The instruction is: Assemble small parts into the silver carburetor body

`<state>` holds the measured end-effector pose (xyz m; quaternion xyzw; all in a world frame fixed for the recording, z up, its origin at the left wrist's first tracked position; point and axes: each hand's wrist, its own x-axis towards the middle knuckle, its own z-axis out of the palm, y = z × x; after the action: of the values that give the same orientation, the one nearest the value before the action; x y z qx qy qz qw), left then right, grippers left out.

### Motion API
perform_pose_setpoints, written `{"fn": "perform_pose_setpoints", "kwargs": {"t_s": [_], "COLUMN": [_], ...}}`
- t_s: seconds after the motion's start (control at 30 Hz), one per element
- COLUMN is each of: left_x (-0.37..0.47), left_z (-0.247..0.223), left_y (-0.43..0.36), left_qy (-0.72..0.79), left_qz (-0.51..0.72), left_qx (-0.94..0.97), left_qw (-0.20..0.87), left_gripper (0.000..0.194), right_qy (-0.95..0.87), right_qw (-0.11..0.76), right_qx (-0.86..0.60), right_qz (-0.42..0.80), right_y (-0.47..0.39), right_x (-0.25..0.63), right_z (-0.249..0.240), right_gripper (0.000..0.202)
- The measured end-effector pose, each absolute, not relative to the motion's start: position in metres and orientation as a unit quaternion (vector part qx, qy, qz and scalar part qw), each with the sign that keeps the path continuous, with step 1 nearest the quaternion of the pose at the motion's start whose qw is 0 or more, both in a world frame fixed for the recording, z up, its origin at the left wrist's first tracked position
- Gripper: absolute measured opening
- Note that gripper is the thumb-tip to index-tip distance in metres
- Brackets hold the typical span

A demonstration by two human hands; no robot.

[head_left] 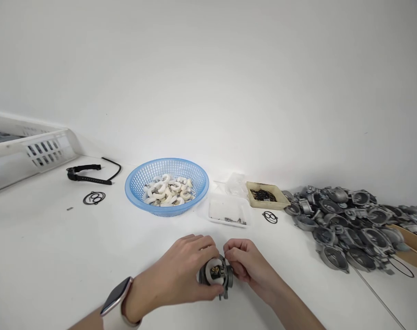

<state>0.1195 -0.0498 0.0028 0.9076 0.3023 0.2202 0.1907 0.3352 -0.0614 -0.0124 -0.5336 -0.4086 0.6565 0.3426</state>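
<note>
My left hand [189, 270] wraps round a small grey metal part [229, 276] on the white table. A white ring-shaped piece [211, 276] with brass-coloured fittings inside it shows in the part's open face. At the part's upper right side is my right hand [246, 261], its fingers curled and pinched together; anything between those fingertips is too small or hidden to make out. Behind the hands, a shallow white tray [227, 204] holds some small metal pins. White curved pieces fill the bottom of a blue basket [134, 183].
A yellowish tray [280, 198] of black rings stands behind, with loose black rings [270, 217] near it. Grey metal housings [335, 229] are piled at the right beside a cardboard box [414, 247]. A white crate [15, 162], a black strap [91, 176] and more rings [94, 198] are at left.
</note>
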Motion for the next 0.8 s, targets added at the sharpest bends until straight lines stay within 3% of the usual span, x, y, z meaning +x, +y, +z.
{"fn": "perform_pose_setpoints", "kwargs": {"t_s": [0.8], "left_x": [0.1215], "left_z": [0.0030], "left_y": [-0.0513], "left_qy": [0.322], "left_qz": [0.192], "left_qx": [0.904], "left_qw": [0.206], "left_gripper": [0.031], "right_qy": [-0.385], "right_qw": [0.332], "right_qx": [-0.543], "right_qz": [0.669], "right_y": [-0.0647], "right_x": [0.3374], "right_z": [-0.0133], "right_gripper": [0.009]}}
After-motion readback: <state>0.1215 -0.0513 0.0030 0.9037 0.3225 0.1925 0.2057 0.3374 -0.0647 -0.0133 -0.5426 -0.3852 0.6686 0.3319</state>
